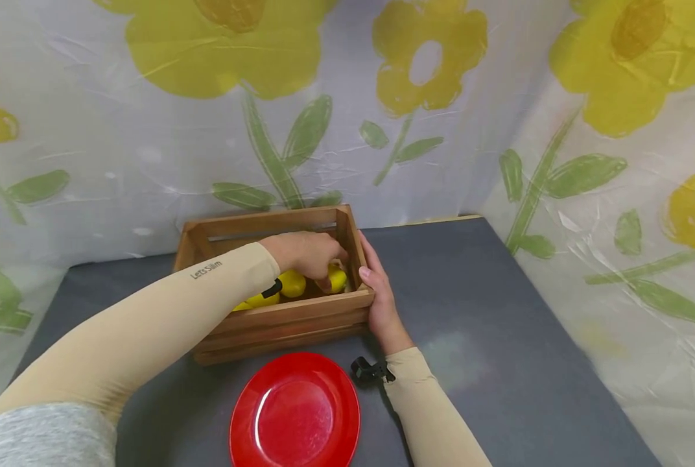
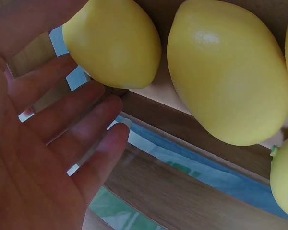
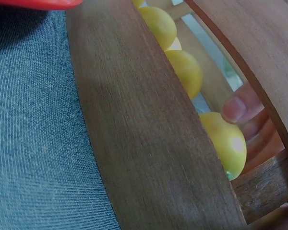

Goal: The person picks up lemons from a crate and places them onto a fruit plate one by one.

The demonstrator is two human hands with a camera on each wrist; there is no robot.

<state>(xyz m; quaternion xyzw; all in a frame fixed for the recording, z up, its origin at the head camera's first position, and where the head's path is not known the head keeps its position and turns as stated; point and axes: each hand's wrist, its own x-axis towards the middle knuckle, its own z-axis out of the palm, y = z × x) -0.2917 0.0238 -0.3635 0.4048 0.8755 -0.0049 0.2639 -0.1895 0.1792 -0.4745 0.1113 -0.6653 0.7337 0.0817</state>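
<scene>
My left hand (image 1: 311, 253) reaches into a slatted wooden crate (image 1: 283, 314). Its thumb and spread fingers are around a yellow lemon (image 1: 336, 279) at the crate's right end. In the left wrist view the fingers (image 2: 98, 134) look nearly straight, tips close by that lemon (image 2: 115, 45). The right wrist view shows a left thumb tip (image 3: 235, 109) right at the top of the lemon (image 3: 225, 146). Outside the crate's right end, my right hand (image 1: 382, 298) rests on the wall with straight fingers, its thumb at the rim near the front corner.
Several more lemons (image 1: 292, 283) lie in the crate, left of the one at my left hand. A red plate (image 1: 295, 415) sits in front of the crate on the dark table (image 1: 487, 363). Flower-printed sheeting (image 1: 441, 155) hangs behind and to the right.
</scene>
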